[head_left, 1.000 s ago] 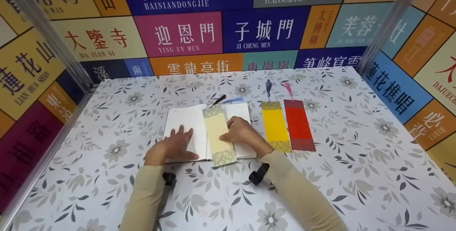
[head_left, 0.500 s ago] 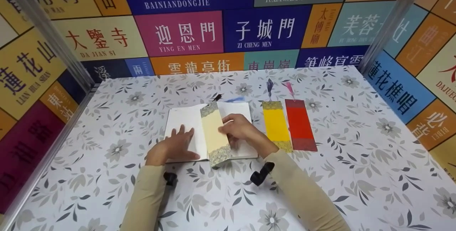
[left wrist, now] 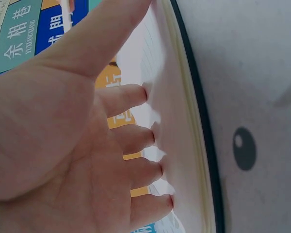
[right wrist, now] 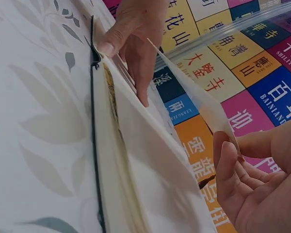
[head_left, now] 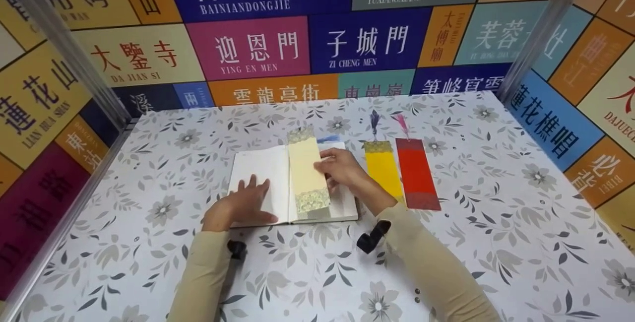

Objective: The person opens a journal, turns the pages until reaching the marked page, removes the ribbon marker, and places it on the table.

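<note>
An open notebook (head_left: pixel 258 173) with white pages lies on the table. My left hand (head_left: pixel 243 208) rests on its left page, fingers spread and fingertips touching the paper, as the left wrist view also shows. My right hand (head_left: pixel 342 170) pinches a cream bookmark (head_left: pixel 305 163) by its right edge, thumb against fingers. Grey-green floral bands mark both ends of this bookmark, which overlaps the spine side of the right page. In the right wrist view the bookmark (right wrist: pixel 194 92) stands tilted, raised over the page. A dark tassel (right wrist: pixel 207 181) shows beside the right hand there.
A yellow bookmark (head_left: pixel 382 168) and a red bookmark (head_left: pixel 416 173) lie right of the notebook, their tassels pointing away. A blue tassel (head_left: pixel 330 138) sticks out past the notebook's far edge. A patterned strip (right wrist: pixel 110 90) shows between the pages. Printed walls surround the table.
My right hand has lifted the cream bookmark and shifted it away from me and slightly right; its near end no longer overhangs the notebook's front edge. My left hand has stayed in place.
</note>
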`<state>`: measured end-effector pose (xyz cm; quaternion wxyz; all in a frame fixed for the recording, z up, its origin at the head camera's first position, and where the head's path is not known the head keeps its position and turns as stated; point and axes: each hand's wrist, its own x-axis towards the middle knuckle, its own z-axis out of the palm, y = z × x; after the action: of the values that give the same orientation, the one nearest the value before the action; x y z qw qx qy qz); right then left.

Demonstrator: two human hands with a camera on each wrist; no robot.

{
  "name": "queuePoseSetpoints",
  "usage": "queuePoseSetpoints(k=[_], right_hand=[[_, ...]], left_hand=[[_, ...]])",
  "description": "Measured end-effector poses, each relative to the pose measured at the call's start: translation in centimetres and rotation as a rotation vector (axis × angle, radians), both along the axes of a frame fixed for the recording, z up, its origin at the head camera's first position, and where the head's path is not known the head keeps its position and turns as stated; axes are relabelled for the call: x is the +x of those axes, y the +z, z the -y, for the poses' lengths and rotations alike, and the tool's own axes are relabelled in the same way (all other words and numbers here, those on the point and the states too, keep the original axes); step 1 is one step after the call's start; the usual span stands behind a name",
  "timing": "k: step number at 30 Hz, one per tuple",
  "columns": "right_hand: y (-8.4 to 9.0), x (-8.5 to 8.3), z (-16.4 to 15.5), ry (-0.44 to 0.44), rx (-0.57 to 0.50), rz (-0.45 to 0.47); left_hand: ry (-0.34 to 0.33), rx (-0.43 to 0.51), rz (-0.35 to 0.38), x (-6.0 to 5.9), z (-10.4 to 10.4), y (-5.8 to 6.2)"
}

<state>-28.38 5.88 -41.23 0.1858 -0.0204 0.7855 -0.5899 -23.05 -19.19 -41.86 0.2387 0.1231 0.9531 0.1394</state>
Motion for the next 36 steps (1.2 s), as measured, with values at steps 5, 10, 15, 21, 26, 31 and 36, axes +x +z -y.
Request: queuePoseSetpoints(k=[5, 10, 15, 21, 26, 31, 36], right_hand=[[1.4, -0.9, -1.9, -0.019, 0.026, -0.014], [2.9, -1.7, -4.3, -0.062, 0.066, -0.049], [4.0, -2.2, -7.2, -0.115, 0.084, -0.093], [5.3, -2.2, -10.7, -0.150, 0.110, -0.138], [5.8, -2.3, -14.0, -0.168, 0.189, -0.164], [6.1, -3.0, -17.7, -0.155, 0.276, -0.145], [6.2, -4.4, -20.5, -0.164, 0.291, -0.109]], left_hand=[[0.000, -0.017, 0.014, -0.1, -0.1, 0.0], [-0.005, -0.024, 0.017, -0.2, 0.1, 0.0], [0.020, -0.011, 0.032, -0.3, 0.3, -0.2], [0.035, -0.021, 0.047, -0.4, 0.3, -0.3], [0.030, -0.014, 0.049, -0.6, 0.3, -0.3], [0.026, -0.017, 0.041, -0.6, 0.3, -0.3], [0.025, -0.012, 0.041, -0.3, 0.1, -0.4]])
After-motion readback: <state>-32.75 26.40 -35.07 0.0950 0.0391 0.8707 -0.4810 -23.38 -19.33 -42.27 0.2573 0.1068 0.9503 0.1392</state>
